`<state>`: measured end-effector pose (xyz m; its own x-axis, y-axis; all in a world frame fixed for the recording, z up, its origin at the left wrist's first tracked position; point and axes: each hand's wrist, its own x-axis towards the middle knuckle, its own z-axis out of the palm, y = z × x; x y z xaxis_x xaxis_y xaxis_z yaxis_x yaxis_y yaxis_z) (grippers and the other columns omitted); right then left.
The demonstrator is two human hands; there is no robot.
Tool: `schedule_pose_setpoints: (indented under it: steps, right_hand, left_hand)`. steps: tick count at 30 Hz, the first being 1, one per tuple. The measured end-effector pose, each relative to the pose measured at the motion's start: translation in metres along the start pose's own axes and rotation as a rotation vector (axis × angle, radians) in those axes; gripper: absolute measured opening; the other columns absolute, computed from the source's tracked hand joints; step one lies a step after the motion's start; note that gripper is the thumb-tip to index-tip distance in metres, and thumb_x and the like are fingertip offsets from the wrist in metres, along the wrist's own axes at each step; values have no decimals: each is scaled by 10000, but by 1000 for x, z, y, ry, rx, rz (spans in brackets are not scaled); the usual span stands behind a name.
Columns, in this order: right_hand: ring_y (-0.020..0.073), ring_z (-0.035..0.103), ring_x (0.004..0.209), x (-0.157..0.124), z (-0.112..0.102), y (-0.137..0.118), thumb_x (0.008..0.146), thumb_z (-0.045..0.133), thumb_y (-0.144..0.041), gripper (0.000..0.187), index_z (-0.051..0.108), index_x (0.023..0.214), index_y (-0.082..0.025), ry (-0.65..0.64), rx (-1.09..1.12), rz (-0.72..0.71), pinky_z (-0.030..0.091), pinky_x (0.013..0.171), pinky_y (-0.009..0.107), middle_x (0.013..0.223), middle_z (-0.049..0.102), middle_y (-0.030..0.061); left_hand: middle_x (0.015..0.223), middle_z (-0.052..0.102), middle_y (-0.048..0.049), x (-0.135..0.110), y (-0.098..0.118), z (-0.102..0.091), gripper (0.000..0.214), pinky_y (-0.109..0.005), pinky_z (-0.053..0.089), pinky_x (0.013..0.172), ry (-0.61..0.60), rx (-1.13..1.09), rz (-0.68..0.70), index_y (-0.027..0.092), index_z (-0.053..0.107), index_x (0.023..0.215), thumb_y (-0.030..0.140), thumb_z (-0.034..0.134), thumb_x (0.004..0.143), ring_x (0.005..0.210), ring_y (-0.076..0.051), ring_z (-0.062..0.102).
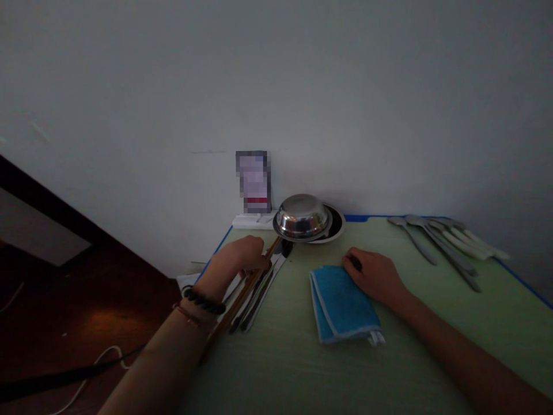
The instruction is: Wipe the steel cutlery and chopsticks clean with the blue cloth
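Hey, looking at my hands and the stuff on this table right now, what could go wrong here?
The left hand rests on the chopsticks and cutlery, which lie by the table's left edge; a careless pull might sweep some off. The upturned steel bowl sits right beyond them and could get knocked. The right hand touches the folded blue cloth; in this dim light, things are easy to misjudge.

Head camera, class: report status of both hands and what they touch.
Left hand on chopsticks and cutlery. Right hand resting on blue cloth. Steel bowl behind.
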<state>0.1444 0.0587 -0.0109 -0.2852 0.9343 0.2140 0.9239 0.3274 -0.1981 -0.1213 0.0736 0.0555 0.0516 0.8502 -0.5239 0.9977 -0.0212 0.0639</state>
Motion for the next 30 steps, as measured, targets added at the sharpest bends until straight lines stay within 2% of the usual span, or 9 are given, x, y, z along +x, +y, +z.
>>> schedule_pose_setpoints:
  steps: [5,9,13,16,20,24,30]
  right_hand:
    - [174,611,675,-2,1,2,861,366,-356,242,545,783,-213,5,19,-6,304,569,263,763,672,10]
    - [173,611,671,-2,1,3,860,367,-357,245,544,771,-213,2,31,-2,312,574,260,752,670,8]
    - [172,610,666,-1,-1,3,856,375,-351,236,558,786,-219,-5,41,9,312,571,259,759,674,6]
    - [169,607,654,0,-1,2,852,382,-345,229,557,780,-215,-7,38,11,307,564,257,747,673,9]
    - [172,607,654,-1,0,2,856,374,-356,241,551,773,-215,-3,25,-1,307,564,262,747,673,9]
    - [178,610,671,-2,1,3,861,362,-368,256,554,780,-219,-5,29,3,317,574,266,760,676,11]
    - [168,584,667,0,1,5,870,350,-406,296,558,791,-210,47,137,-9,349,595,272,757,653,22]
  left_hand:
    - [677,690,-184,1,-1,0,294,-283,491,458,7,-20,19,60,651,720,308,506,657,509,-220,634]
    - [697,699,-150,4,-8,1,276,-265,489,460,-2,-48,33,91,643,725,315,504,645,487,-198,632]
    - [590,680,-126,8,-14,1,225,-258,484,470,-2,-74,32,116,602,589,315,510,639,467,-187,621]
    - [602,685,-121,8,-18,-3,231,-248,486,473,-24,-133,39,128,573,557,336,529,649,485,-183,628]
    - [649,691,-99,-1,-24,-15,259,-238,501,522,-33,-235,80,131,571,611,366,510,703,565,-180,649]
    - [614,659,-74,-16,-31,-27,283,-243,502,524,-35,-299,117,139,539,625,370,443,758,545,-172,636]
    - [577,636,-76,-29,-31,-33,233,-253,481,476,-80,-327,87,133,541,629,291,405,732,484,-171,610]
